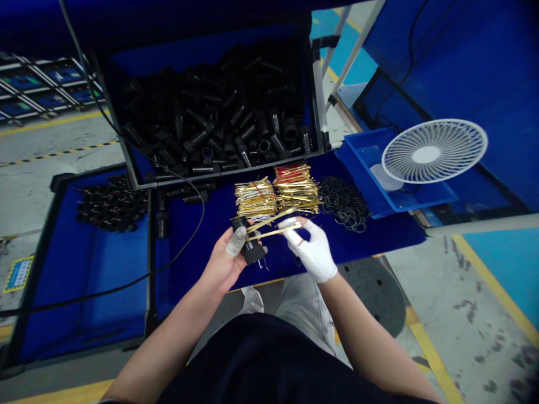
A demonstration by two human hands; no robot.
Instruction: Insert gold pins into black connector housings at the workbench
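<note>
Many black threaded fittings (210, 106) remain binned, gold strip bundles (273, 193) beside; left hand (223, 264) clasps one fitting (252, 253), gloved right hand (309, 252) pinches two gold strips (273, 229).

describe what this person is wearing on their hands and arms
The right hand wears a white fabric glove. The left hand has no glove, only a grey covering on one finger. Both forearms are bare, with no sleeves on them, and a dark top shows below.
</note>
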